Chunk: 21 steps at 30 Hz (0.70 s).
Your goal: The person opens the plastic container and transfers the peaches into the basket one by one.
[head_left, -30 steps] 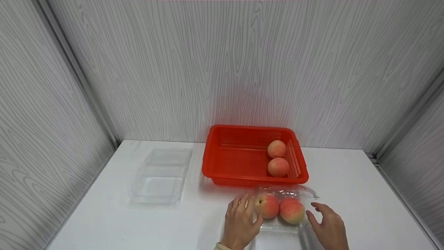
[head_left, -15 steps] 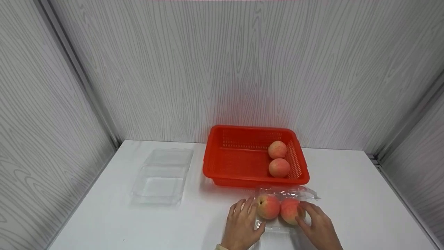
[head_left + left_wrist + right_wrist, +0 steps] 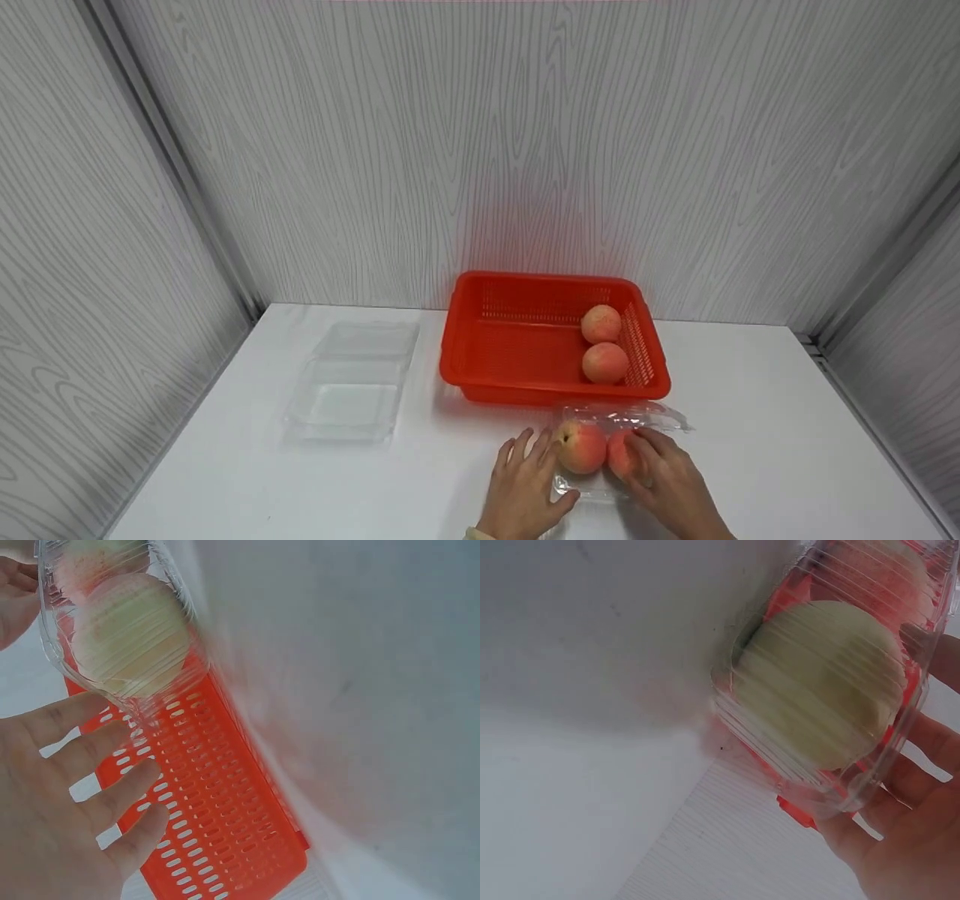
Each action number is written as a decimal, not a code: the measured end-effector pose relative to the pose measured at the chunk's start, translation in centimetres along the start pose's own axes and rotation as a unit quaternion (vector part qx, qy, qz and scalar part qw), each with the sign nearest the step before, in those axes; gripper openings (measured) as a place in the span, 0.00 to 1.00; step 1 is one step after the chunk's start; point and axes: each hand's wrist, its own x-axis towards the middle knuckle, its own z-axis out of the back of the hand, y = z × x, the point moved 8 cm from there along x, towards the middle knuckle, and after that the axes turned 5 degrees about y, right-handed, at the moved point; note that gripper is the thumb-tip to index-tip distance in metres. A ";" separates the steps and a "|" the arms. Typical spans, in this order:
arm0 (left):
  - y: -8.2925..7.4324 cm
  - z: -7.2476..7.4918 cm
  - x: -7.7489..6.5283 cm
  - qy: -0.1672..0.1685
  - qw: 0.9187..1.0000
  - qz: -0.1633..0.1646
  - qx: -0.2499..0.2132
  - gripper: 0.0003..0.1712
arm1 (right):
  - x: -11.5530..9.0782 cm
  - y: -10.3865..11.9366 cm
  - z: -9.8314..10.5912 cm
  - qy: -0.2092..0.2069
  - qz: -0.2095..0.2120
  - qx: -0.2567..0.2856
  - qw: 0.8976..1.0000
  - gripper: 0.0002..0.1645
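Two peaches lie in an open clear plastic clamshell box [image 3: 592, 493] at the front. Over the right peach [image 3: 621, 450] my right hand [image 3: 670, 480] is bent, fingertips on its top and thumb at its near side, covering its right half. Through the box's clear wall [image 3: 810, 742] the right wrist view shows that hand [image 3: 922, 840] around it. My left hand [image 3: 523, 480] is spread at the box's left edge, its fingertips by the left peach [image 3: 581, 448]. In the left wrist view, the left hand's fingers [image 3: 112, 787] are loosely apart and hold nothing.
Behind the box stands a red plastic basket [image 3: 480, 392] with two peaches [image 3: 604, 363] along its right side. Another clear clamshell box [image 3: 345, 405] lies open at the left of the white table [image 3: 360, 495]. Wood-grain panels [image 3: 360, 150] enclose the back and sides.
My right hand has come left from beside the box onto the right peach, fingers bending over it. My left hand stays at the left edge, its thumb shifted slightly right.
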 end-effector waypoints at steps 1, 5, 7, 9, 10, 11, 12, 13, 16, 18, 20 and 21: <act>0.0 0.0 0.0 0.000 1.000 -0.003 0.005 0.38 | 0.1 0.1 0.0 -0.006 0.011 -0.008 1.000 0.31; -0.1 -0.4 -0.1 0.015 1.000 -0.007 0.012 0.41 | 0.4 0.2 -0.2 0.003 0.029 -0.029 0.999 0.34; 0.0 -0.6 0.0 0.030 1.000 -0.004 0.003 0.44 | 0.6 0.1 -0.5 0.030 0.016 -0.030 0.999 0.36; 0.0 -0.8 0.1 0.048 0.999 0.002 -0.008 0.46 | 0.9 -0.1 -0.7 0.058 0.003 -0.029 0.998 0.39; 0.1 -0.9 0.1 0.057 0.998 0.005 -0.012 0.47 | 1.0 -0.1 -0.8 0.068 -0.001 -0.032 0.997 0.41; 0.1 -1.0 0.2 0.064 0.998 0.008 -0.015 0.47 | 1.1 -0.1 -0.9 0.074 0.000 -0.037 0.997 0.42; 0.1 -1.1 0.2 0.071 0.997 0.011 -0.019 0.48 | 1.2 -0.1 -0.9 0.076 0.005 -0.042 0.996 0.44; 0.1 -1.1 0.3 0.075 0.997 0.013 -0.020 0.49 | 1.3 0.0 -0.9 0.078 0.009 -0.047 0.996 0.45; 0.1 -1.0 0.3 0.073 0.997 0.018 -0.021 0.49 | 1.7 0.0 -1.2 0.095 0.013 -0.053 0.994 0.46; 0.0 -0.8 0.4 0.071 0.997 0.026 -0.025 0.49 | 1.9 0.0 -1.4 0.097 0.014 -0.053 0.994 0.45; 0.0 -0.7 0.4 0.069 0.997 0.033 -0.029 0.48 | 2.0 -0.1 -1.6 0.105 0.012 -0.053 0.993 0.44; 0.0 -0.7 0.5 0.071 0.996 0.037 -0.032 0.48 | 2.1 -0.1 -1.7 0.103 0.015 -0.056 0.993 0.44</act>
